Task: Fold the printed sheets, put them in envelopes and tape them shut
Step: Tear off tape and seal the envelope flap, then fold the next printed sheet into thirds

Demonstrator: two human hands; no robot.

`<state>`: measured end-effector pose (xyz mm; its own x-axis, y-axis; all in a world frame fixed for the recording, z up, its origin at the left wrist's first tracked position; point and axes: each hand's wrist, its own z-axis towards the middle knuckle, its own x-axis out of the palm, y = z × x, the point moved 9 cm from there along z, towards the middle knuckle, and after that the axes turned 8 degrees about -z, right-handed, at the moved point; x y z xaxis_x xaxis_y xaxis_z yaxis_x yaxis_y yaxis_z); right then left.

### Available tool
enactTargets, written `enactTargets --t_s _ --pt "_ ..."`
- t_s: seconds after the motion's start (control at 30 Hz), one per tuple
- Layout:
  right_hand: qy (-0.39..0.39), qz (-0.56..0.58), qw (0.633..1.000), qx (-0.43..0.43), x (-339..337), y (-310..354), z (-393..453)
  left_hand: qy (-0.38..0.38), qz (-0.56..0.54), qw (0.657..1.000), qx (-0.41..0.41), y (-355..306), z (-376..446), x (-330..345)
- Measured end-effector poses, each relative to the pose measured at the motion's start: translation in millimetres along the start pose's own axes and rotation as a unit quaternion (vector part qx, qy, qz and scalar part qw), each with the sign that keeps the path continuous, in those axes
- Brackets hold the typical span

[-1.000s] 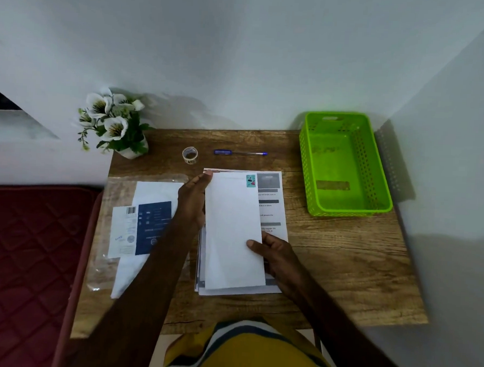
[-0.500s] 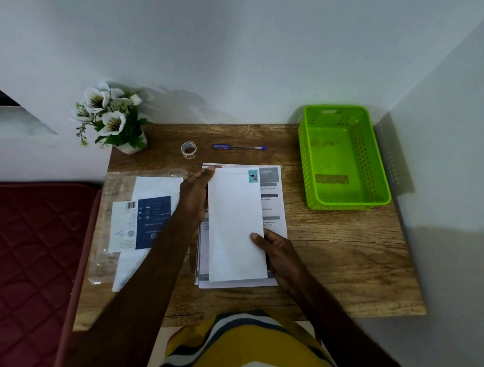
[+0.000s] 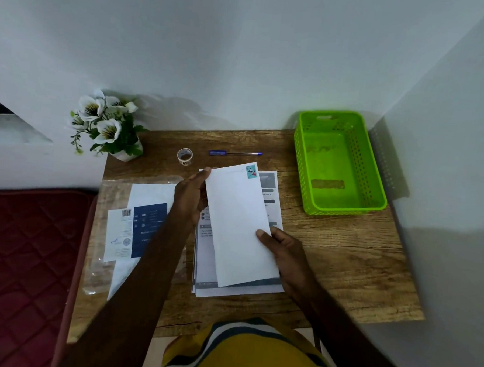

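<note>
Both hands have the folded sheet (image 3: 240, 225) now, and it's properly off the pile. Left hand (image 3: 189, 199) grips the long left edge near the top, fingers curled behind the paper and thumb along the edge. Right hand (image 3: 283, 254) pinches the lower right part, thumb on the white face and the rest of the fingers tucked underneath.

What changed: a second ago that sheet lay pretty much flat and square on the stack of printed sheets (image 3: 260, 289), looking like it was getting its crease pressed in. Now the top end is lifted and swung a bit to the right, so it sits tilted over the stack instead of lined up with it. The little teal logo in its top corner has moved up toward the pen (image 3: 235, 153).

My read is the fold on this one is done and it's being picked up for the next step, which would be an envelope. The packet of envelopes (image 3: 137, 228) is just left of the stack, still in its clear wrapper as far as I can tell, partly behind the left forearm. So one hand needs to let go to fetch one.

Tape roll (image 3: 184, 155) sits untouched at the back of the desk (image 3: 343, 258), and the green basket (image 3: 299, 158) on the right looks like it has nothing in it yet. Early days.
</note>
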<state>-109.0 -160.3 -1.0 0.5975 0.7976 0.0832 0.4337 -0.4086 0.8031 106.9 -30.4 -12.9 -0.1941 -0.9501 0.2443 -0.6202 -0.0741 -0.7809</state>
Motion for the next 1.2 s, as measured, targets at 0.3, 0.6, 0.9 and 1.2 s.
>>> enactTargets --t_s 0.3,0.6,0.9,1.2 --pt "-0.233 -0.191 0.92 -0.252 -77 156 -51 0.083 -0.065 0.994 0.005 -15 -1 18" --pt "-0.453 -0.625 0.596 -0.222 -91 216 -22 0.049 -0.052 0.997 -0.002 1 -2 -4" --pt "-0.348 -0.68 0.631 -0.136 -79 173 54 0.038 -0.049 0.998 -0.007 5 -3 -6" --pt "-0.436 -0.484 0.649 -0.394 -61 177 -4 0.007 0.036 0.998 0.055 -4 -5 -13"
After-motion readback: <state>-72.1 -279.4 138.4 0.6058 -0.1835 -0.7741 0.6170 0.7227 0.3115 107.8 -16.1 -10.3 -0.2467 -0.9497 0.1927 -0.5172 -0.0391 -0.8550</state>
